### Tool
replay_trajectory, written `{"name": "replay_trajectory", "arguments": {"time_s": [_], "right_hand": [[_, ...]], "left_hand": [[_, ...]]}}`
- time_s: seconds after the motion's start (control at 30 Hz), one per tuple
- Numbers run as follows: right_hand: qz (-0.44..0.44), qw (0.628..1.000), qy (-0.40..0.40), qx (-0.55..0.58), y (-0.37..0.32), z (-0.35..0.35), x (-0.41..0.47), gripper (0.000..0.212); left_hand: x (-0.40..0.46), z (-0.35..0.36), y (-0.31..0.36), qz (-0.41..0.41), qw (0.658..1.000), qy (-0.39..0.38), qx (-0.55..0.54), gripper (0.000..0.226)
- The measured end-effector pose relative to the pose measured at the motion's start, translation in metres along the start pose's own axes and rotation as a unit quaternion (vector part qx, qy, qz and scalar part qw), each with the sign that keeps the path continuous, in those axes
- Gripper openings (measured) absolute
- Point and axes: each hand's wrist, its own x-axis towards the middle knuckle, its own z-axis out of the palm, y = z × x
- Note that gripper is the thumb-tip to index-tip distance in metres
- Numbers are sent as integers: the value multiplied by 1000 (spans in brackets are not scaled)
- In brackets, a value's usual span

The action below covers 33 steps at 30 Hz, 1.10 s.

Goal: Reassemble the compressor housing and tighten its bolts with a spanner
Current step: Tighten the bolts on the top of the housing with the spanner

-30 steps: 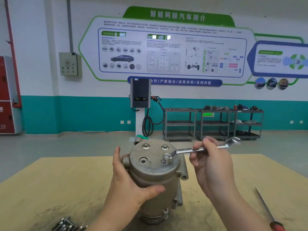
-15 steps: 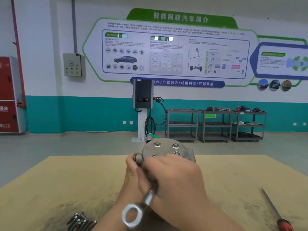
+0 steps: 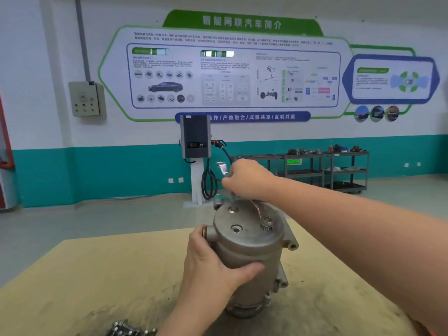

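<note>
On the tan surface [image 3: 97,275] the compressor housing [image 3: 249,253] stood upright, its round end cap facing up. The left hand [image 3: 213,265] wrapped its side, grip clenched around the body to steady it. The right hand [image 3: 247,180], reaching over the far edge, grasped the spanner [image 3: 259,209], whose ring end sat on a bolt [image 3: 266,223] at the cap's right. Tightening looked under way; the next stroke likely called for a firm brace against turning, then moving to the other bolt holes. A pile of loose metal parts [image 3: 128,329] lay at the near edge, well clear.
</note>
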Motion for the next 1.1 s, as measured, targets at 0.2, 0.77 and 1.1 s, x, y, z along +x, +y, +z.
{"name": "replay_trajectory", "arguments": {"time_s": [0.2, 0.77, 1.1], "right_hand": [[269, 826, 75, 489, 95, -6, -59, 17], [179, 703, -6, 688, 72, 19, -109, 65], [212, 712, -53, 667, 44, 10, -115, 58]], "left_hand": [[-4, -5, 9, -6, 999, 6, 34, 115], [-15, 16, 9, -35, 999, 30, 23, 127], [-42, 5, 17, -86, 992, 96, -2, 139]]}}
